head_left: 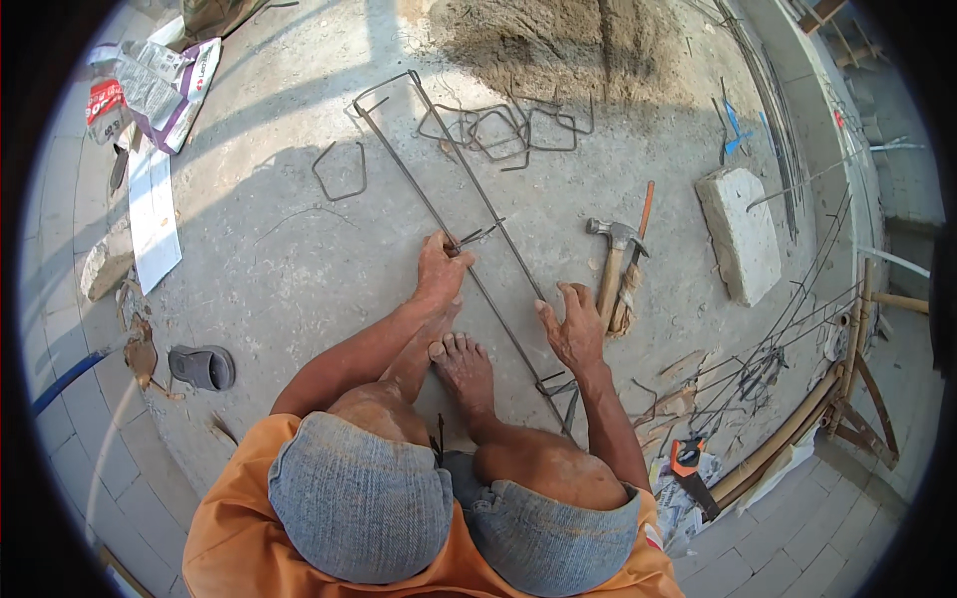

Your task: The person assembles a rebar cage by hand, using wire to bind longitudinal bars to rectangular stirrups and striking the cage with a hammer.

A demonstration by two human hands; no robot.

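Observation:
A long frame of two steel bars [399, 164] lies slantwise on the concrete, joined by bent wire stirrups at its far end, middle and near end. My left hand [442, 271] is closed on the left bar, right beside the middle stirrup [478, 236]. At the right bar, my right hand [572, 327] has its thumb and fingers apart, the thumb close to or touching the bar; I see nothing held in it. Part of the right bar is hidden by that hand. My bare foot [465, 371] rests near the left bar.
Several loose stirrups [498, 133] lie beyond the frame. A claw hammer [611, 261] and an orange-tipped rod [646, 214] lie right of my right hand. Farther right are a concrete slab [740, 236], a handsaw [690, 468] and thin rods. A sandal [202, 368] sits left; sand [558, 45] is heaped ahead.

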